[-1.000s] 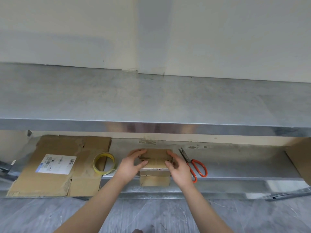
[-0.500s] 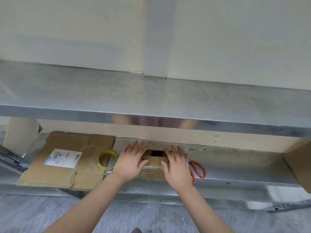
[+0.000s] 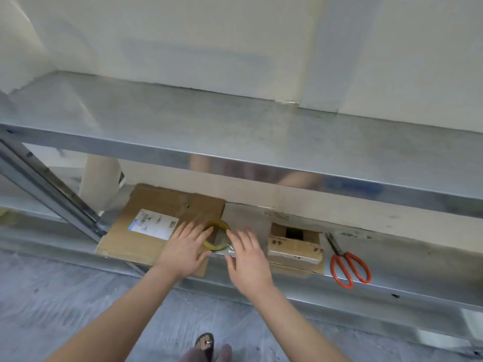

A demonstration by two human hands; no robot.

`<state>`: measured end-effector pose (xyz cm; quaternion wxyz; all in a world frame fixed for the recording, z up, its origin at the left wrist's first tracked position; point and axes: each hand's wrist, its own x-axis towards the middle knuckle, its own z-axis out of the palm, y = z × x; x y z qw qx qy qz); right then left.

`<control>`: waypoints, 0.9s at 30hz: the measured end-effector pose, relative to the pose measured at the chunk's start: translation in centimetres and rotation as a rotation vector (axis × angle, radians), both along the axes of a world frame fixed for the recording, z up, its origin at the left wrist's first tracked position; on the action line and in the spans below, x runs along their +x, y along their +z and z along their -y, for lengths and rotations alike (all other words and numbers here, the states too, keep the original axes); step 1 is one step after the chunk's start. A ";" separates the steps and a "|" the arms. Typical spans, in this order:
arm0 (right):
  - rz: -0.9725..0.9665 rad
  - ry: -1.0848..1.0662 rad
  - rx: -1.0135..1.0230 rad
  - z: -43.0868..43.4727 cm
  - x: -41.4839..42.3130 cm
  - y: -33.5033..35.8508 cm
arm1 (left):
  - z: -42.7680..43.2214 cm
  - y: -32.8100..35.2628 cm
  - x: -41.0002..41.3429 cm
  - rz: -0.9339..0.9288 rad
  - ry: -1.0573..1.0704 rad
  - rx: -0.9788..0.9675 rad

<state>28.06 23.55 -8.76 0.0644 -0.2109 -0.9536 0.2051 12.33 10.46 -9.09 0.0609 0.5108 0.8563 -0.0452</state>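
A yellowish roll of tape lies on the lower metal shelf, half on a flattened cardboard sheet. My left hand is just left of the roll with fingers spread, and its fingertips reach the roll's rim. My right hand hovers just right of the roll, fingers straight. Neither hand holds anything. A small cardboard box sits to the right of my right hand with its top flaps partly apart, a dark gap showing.
Red-handled scissors lie right of the box. The upper metal shelf overhangs the lower one, with a wall behind. A slanted metal upright stands at the left. My foot shows on the grey floor below.
Both hands have left the small box and moved left to either side of the tape roll. The view has swung left, so the box and scissors now sit further right.
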 end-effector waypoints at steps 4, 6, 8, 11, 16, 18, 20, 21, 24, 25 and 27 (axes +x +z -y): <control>0.131 -0.146 -0.101 0.2 -1.6 -2.8 | -0.4 -1.7 -1.6 0.079 -0.057 -0.035; 0.189 -0.194 -0.094 0.0 -2.5 -3.6 | -0.8 -2.4 -2.4 0.114 -0.100 -0.031; 0.242 -0.219 -0.095 -0.4 -3.5 -4.0 | -1.4 -2.8 -3.1 0.125 -0.148 -0.013; 0.293 -0.264 -0.124 -0.9 -4.4 -4.3 | -1.9 -3.4 -3.9 0.116 -0.217 0.038; 0.342 -0.283 -0.121 -1.5 -5.3 -4.1 | -2.4 -3.4 -5.1 0.150 -0.318 0.117; 0.363 -0.270 -0.105 -1.6 -5.5 -4.0 | -2.3 -3.4 -5.6 0.151 -0.363 0.201; 0.325 -0.254 -0.080 -1.5 -5.7 -3.7 | -2.2 -3.1 -6.1 0.190 -0.350 0.286; 0.276 -0.252 -0.075 -1.3 -5.9 -3.4 | -2.1 -2.8 -6.6 0.227 -0.314 0.319; 0.144 -0.243 -0.045 -0.6 -6.3 -1.7 | -1.4 -1.7 -8.1 0.339 -0.207 0.356; 0.128 -0.247 -0.034 -0.5 -6.3 -1.0 | -1.0 -1.3 -8.2 0.354 -0.202 0.357; 0.111 -0.263 -0.017 -0.5 -5.9 0.5 | -0.5 -0.2 -7.8 0.382 -0.202 0.383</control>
